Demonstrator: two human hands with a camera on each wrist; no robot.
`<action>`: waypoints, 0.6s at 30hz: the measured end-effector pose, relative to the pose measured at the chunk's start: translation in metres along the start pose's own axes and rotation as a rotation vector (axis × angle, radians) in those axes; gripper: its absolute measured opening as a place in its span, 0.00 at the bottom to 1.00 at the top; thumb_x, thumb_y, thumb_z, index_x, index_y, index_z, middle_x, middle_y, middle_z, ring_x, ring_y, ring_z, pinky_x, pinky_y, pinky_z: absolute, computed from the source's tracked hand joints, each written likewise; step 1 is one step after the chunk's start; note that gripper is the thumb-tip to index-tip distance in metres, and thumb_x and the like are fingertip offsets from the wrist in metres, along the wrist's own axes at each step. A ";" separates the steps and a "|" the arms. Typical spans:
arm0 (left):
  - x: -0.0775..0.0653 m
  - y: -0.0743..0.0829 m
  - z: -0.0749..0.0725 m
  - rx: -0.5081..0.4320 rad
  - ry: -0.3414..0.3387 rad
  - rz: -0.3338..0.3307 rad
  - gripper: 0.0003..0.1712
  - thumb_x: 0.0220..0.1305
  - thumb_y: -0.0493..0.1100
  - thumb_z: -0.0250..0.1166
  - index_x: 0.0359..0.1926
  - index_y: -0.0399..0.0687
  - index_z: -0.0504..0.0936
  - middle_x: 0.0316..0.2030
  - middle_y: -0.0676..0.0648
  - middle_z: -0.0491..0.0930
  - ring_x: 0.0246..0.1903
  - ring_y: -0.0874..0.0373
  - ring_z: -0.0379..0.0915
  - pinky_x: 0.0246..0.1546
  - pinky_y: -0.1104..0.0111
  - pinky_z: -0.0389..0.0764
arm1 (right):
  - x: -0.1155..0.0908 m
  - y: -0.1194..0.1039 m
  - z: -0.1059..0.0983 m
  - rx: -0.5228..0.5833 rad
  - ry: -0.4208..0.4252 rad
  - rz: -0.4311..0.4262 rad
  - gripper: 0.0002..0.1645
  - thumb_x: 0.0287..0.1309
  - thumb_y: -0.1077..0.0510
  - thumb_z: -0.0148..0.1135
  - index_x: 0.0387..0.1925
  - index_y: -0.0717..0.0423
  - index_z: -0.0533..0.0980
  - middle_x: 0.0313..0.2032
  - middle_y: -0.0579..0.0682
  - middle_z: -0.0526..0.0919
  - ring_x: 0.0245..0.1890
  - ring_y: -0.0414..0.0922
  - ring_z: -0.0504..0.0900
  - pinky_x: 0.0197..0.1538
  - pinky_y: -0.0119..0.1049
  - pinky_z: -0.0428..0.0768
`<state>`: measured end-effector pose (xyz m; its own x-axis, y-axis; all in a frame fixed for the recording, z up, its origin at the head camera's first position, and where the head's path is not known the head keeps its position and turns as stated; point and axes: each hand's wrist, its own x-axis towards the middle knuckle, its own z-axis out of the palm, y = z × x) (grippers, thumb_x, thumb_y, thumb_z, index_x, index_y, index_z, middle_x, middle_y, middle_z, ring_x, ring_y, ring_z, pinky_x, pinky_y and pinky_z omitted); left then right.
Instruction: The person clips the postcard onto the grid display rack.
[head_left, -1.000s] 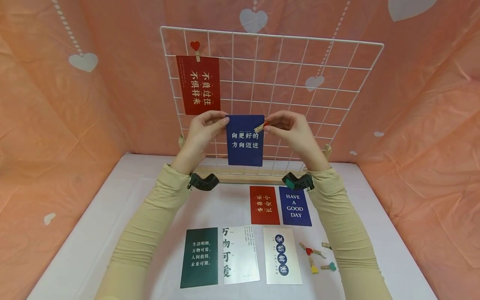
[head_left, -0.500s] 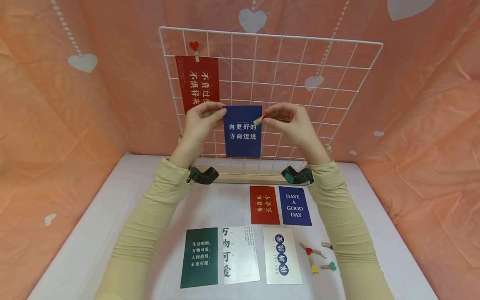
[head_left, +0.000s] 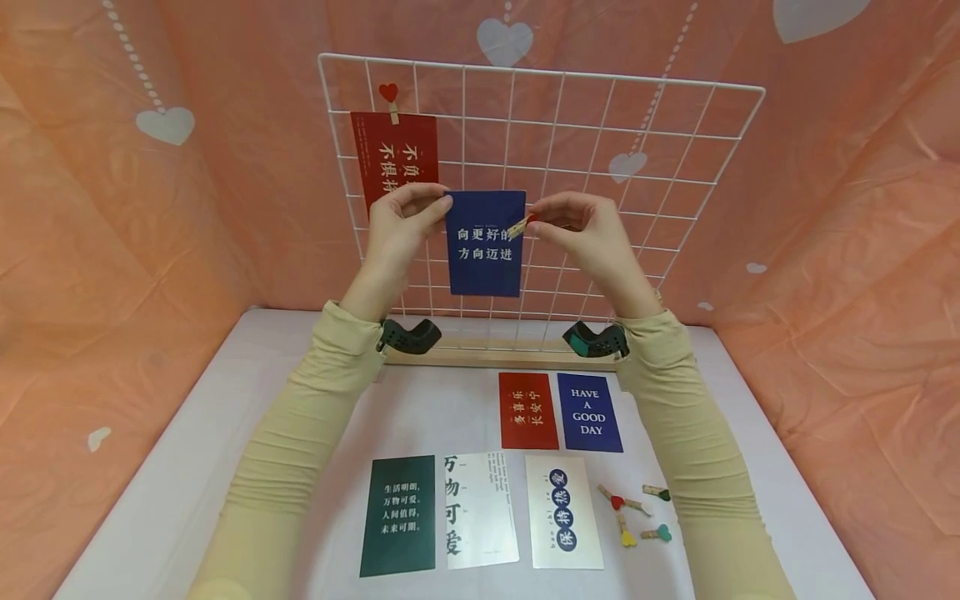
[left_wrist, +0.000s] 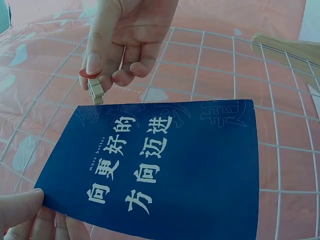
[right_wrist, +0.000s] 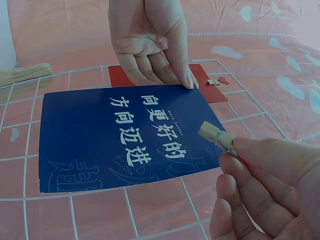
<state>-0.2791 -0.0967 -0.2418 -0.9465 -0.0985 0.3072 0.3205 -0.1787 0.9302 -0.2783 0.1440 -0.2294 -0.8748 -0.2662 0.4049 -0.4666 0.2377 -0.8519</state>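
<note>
A blue card with white characters hangs upright from my left hand, whose thumb and fingers pinch its upper left corner. Between thumb and fingertips of my right hand is a small wooden clothespin with a red heart, its tip pointing at the card's right side. In the right wrist view the clothespin appears in front of the card and not clamped on it. Behind the card stands a white wire grid. A red card hangs at its upper left, partly covered by my left hand.
A red-heart clothespin fixes that red card to the grid. On the table lie a red card, a blue card, a green card, two white cards and several loose clothespins. The grid stands on a wooden base.
Both hands have risen together, carrying the blue card and the clothespin upward in front of the grid. My left hand now covers more of the hanging red card.
</note>
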 end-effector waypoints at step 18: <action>0.007 0.009 0.003 -0.013 0.037 0.027 0.09 0.60 0.35 0.66 0.43 0.40 0.83 0.38 0.44 0.82 0.40 0.54 0.77 0.47 0.66 0.80 | 0.013 -0.008 0.000 0.009 0.026 -0.036 0.15 0.56 0.59 0.68 0.45 0.62 0.81 0.40 0.51 0.84 0.41 0.47 0.81 0.47 0.35 0.79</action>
<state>-0.2826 -0.0961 -0.2310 -0.9357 -0.1399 0.3239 0.3463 -0.1881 0.9191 -0.2863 0.1383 -0.2174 -0.8607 -0.2501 0.4435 -0.4966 0.2196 -0.8397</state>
